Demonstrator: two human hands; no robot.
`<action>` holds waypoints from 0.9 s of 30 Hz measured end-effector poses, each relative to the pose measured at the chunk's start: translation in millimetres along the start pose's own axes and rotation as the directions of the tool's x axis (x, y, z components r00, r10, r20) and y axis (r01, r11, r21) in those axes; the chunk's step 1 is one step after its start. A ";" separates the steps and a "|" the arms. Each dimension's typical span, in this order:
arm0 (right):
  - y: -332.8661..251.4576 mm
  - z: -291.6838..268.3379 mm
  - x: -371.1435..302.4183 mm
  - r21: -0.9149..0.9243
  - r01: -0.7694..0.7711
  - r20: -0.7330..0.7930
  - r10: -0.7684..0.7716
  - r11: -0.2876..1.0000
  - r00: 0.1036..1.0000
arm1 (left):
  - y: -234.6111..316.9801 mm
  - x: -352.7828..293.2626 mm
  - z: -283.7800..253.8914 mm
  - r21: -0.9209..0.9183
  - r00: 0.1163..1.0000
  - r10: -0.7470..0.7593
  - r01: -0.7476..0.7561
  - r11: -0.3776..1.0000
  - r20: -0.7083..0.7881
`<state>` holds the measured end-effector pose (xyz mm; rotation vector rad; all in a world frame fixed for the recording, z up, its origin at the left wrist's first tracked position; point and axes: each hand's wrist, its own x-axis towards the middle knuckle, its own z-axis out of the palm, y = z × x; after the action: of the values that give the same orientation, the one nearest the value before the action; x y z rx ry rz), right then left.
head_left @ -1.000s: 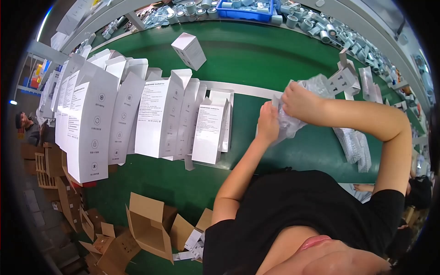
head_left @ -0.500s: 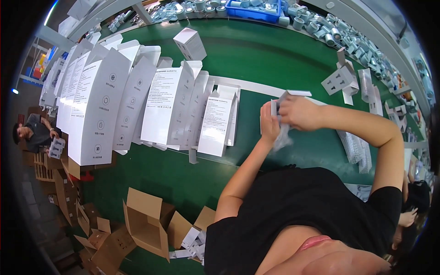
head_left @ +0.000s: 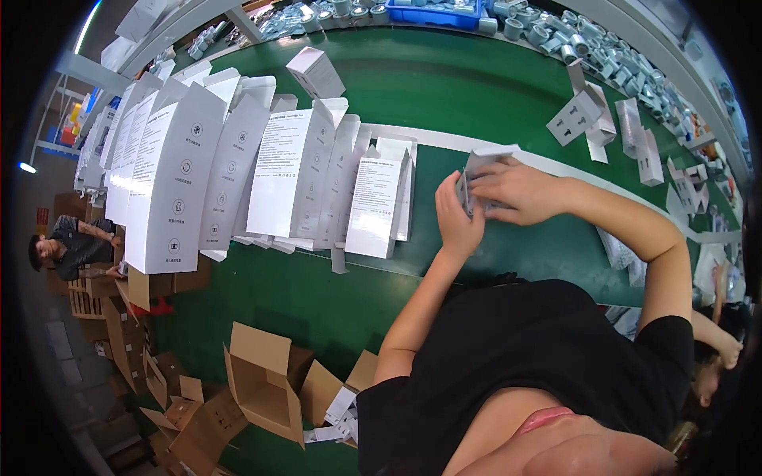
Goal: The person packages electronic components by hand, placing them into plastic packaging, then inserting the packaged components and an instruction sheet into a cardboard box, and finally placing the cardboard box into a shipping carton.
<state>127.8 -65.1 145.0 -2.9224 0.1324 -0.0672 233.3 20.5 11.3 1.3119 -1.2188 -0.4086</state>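
A small white carton (head_left: pixel 493 153) with its flap standing up is between my hands over the green work surface. My left hand (head_left: pixel 460 218) grips its left side, with the thumb and fingers pressed against the wall. My right hand (head_left: pixel 520 190) lies across it from the right, its fingers bent over the carton's open side. Most of the carton is hidden behind my fingers, and I cannot make out what is inside. Just left of my hands, an upright white carton (head_left: pixel 371 208) with printed text ends a long row of larger-looking open white cartons (head_left: pixel 274 174).
A closed white carton (head_left: pixel 316 73) and an open one (head_left: pixel 578 117) lie on the green conveyor (head_left: pixel 429 79). Beyond are many grey-blue cylindrical parts (head_left: pixel 548 36) and a blue bin (head_left: pixel 436 14). Bubble-wrap sleeves (head_left: pixel 617 250) lie right; brown boxes (head_left: pixel 262 381) stand lower left. Other people work at both sides.
The clear plastic hanging below my right hand no longer shows. My right hand has moved down over the carton, and both hands have shifted slightly left. The person at far left has moved.
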 end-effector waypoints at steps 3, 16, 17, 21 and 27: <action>-4.4 21.3 -8.3 -0.081 -0.080 0.077 0.087 0.993 0.993 | 4.8 0.6 3.2 -0.152 0.986 -0.153 0.161 0.975 0.064; -25.2 10.8 -27.9 -0.362 -0.484 -0.125 0.474 0.796 0.872 | 3.3 -3.5 -0.4 0.193 0.950 0.305 -0.311 0.931 0.061; -20.9 19.5 -30.4 -0.374 -0.464 -0.157 0.438 0.803 0.885 | 7.5 -2.2 2.5 0.202 0.941 0.330 -0.338 0.919 0.075; -16.7 39.4 -35.3 -0.406 -0.411 -0.258 0.329 0.816 0.908 | 20.7 -0.3 2.4 0.228 0.905 0.406 -0.425 0.876 0.128; -45.8 42.8 -45.8 0.096 -0.415 -0.663 0.369 0.905 0.652 | 20.6 4.8 -8.7 0.296 0.893 0.383 -0.441 0.847 0.235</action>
<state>88.4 -7.2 111.4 -2.6950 0.8936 -1.0653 234.5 27.1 33.2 1.2717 -1.7311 0.0129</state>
